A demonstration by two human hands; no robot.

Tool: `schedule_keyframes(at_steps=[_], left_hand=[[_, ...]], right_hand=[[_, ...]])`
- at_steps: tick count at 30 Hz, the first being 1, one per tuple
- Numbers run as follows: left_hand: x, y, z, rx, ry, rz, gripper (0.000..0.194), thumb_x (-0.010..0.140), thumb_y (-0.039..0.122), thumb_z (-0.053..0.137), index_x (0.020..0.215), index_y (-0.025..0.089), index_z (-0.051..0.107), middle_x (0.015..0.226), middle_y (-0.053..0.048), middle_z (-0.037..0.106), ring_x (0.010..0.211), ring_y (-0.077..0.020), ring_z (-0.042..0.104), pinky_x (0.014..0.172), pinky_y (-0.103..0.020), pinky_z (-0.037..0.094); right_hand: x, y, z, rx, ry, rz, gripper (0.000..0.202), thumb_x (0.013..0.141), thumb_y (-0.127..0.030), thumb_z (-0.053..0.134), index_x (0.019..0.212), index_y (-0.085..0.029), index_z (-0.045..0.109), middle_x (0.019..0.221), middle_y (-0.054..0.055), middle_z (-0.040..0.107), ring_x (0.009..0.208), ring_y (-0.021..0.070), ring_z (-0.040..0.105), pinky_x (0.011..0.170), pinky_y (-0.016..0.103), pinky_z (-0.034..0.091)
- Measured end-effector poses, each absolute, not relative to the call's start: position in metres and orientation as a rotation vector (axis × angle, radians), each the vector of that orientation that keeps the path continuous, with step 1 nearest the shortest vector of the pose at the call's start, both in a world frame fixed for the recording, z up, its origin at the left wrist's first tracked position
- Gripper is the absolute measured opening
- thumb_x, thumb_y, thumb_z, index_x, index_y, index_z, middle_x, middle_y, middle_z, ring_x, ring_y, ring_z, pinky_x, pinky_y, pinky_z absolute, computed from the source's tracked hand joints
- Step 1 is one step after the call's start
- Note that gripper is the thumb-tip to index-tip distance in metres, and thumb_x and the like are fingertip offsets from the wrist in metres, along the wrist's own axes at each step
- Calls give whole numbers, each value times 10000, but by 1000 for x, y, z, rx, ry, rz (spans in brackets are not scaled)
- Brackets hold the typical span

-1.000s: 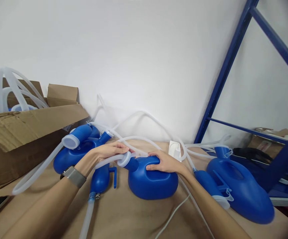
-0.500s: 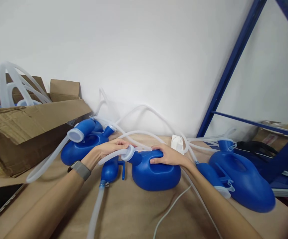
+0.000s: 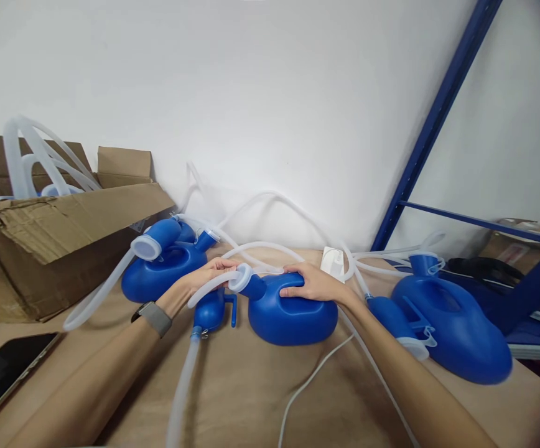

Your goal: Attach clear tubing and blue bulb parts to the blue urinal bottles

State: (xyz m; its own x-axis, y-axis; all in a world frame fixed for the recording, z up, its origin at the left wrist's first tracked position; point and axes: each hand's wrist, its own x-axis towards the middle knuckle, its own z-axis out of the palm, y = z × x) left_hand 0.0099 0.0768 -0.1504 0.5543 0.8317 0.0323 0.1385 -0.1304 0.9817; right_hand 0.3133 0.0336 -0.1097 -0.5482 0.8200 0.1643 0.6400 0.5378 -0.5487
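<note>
A blue plastic bottle lies on the brown table, its neck pointing up and left. My right hand is wrapped round the bottle's handle. At the neck sits a whitish cap with a translucent tube curving down from it. My left hand is closed just behind the cap and tube; its fingertips are partly hidden, so what they pinch cannot be made out. Below it rests a blue urinal head with a hose running toward the front edge.
Another blue bottle and head lie left, beside an open cardboard box of hoses. A blue bottle with its head lies right. A phone, white adapter, cable and blue shelf frame are around.
The view has shifted slightly. My left hand has moved a little behind the cap, and the clear strap seen between cap and right hand no longer shows clearly. My right hand keeps its hold.
</note>
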Motion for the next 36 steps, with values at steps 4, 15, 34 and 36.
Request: schedule_keyframes(at_steps=[4, 15, 34, 36], left_hand=[[5, 78, -142, 1532, 761, 717, 585, 741, 489, 858, 1193, 137, 742, 1023, -130, 767, 885, -237, 707, 771, -322, 555], [-2, 50, -73, 1972, 680, 391, 638, 831, 438, 795, 1419, 266, 617, 1450, -87, 617, 1329, -339, 559, 1056, -400, 490], [39, 1, -44, 2659, 954, 419, 474, 1013, 479, 501, 1409, 244, 613, 1366, -79, 684, 1157, -252, 664, 963, -323, 489], [48, -2, -45, 2693, 1029, 449, 405, 1038, 446, 445, 1233, 224, 722, 1177, -73, 763, 1004, -230, 705, 873, -308, 495]], right_hand=[[313, 33, -108, -1157, -2392, 603, 575, 793, -655, 736, 1196, -246, 757, 1166, 59, 772, 1059, 320, 707, 997, 413, 515], [314, 33, -108, -1306, -2328, 610, 618, 759, -652, 764, 1214, -234, 747, 1253, 97, 741, 1176, 360, 666, 981, 422, 526], [307, 29, -104, -1240, -2382, 595, 571, 800, -657, 707, 1167, -221, 736, 1204, 88, 750, 1114, 328, 676, 939, 385, 509], [304, 28, -103, -1215, -2386, 636, 558, 860, -693, 606, 1109, -213, 745, 1141, 75, 762, 1060, 301, 682, 911, 367, 505]])
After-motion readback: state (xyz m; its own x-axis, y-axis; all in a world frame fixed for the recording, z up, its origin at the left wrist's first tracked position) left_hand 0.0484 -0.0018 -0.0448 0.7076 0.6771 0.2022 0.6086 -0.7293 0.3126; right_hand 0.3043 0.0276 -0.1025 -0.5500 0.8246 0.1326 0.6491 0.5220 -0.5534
